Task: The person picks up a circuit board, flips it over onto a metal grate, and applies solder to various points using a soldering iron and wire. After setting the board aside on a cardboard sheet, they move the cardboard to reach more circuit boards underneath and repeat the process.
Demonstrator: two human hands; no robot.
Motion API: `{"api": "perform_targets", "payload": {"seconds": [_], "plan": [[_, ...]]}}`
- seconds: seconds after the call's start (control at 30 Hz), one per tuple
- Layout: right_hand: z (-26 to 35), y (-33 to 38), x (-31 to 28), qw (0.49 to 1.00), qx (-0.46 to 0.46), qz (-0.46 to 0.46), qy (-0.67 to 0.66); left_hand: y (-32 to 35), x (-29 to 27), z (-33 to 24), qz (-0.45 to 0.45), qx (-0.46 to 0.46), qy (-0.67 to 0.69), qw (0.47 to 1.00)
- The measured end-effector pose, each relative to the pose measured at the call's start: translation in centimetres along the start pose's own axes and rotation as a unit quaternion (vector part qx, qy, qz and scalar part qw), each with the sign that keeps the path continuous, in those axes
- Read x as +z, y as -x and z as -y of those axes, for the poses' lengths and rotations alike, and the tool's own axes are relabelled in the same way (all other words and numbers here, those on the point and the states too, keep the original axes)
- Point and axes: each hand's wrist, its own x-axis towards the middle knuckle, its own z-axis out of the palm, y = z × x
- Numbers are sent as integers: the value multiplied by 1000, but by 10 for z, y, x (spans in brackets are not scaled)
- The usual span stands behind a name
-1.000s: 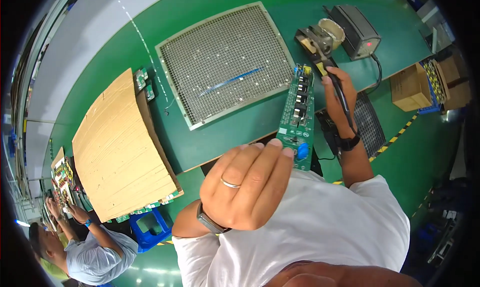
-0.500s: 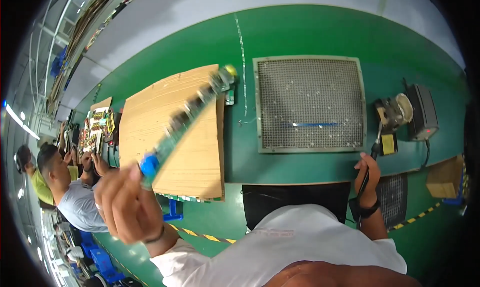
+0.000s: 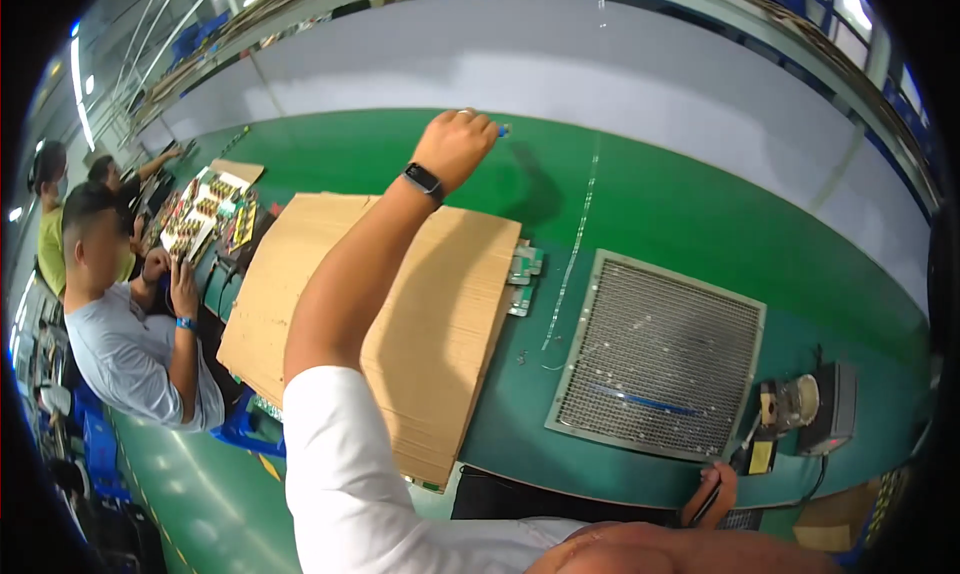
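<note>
Head view: I am looking down on a green work table [image 3: 500,414], with the left arm stretched far out across it. The left hand [image 3: 460,146] is closed, knuckles up, around the circuit board [image 3: 505,131], of which only a small blue end pokes out past the fingers; the hand hides the rest from me. It is up over the far side of the table, beyond a big cardboard sheet [image 3: 440,304], and I can't tell whether the board touches the surface. A dark watch [image 3: 424,181] sits on that wrist.

Down at the near edge, the right hand [image 3: 712,494] has its fingers curled around a slim, dark soldering iron [image 3: 741,458], whose front end points at the holder [image 3: 790,402]; contact there is too small for me to make out. Just beside the holder stands a grey box-shaped power unit [image 3: 830,409] with a red light.

Between the cardboard and the holder lies a framed wire mesh [image 3: 665,324], a blue streak running along its lower part. Small green boards [image 3: 524,264] stick out from under the cardboard's right edge. Off to the left, a co-worker [image 3: 130,344] in a pale shirt has both hands near some component-filled boards.
</note>
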Motion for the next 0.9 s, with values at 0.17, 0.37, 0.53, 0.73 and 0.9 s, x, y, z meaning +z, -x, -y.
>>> {"api": "perform_targets", "payload": {"seconds": [0.17,0.37,0.53,0.73,0.9], "plan": [[2,-2,1,996,76,-13,37,29,39,10,30,0,0,1000],[-60,18,3,998,42,-33,30,55,76,29,261,-95,17,961],[-105,38,-7,999,51,-16,0,51,123,40,391,-247,99,881],[-37,13,-2,999,39,1,24,60,51,19,231,-302,326,865],[-10,8,-8,999,29,2,31,92,-138,-105,156,-182,273,932]]}}
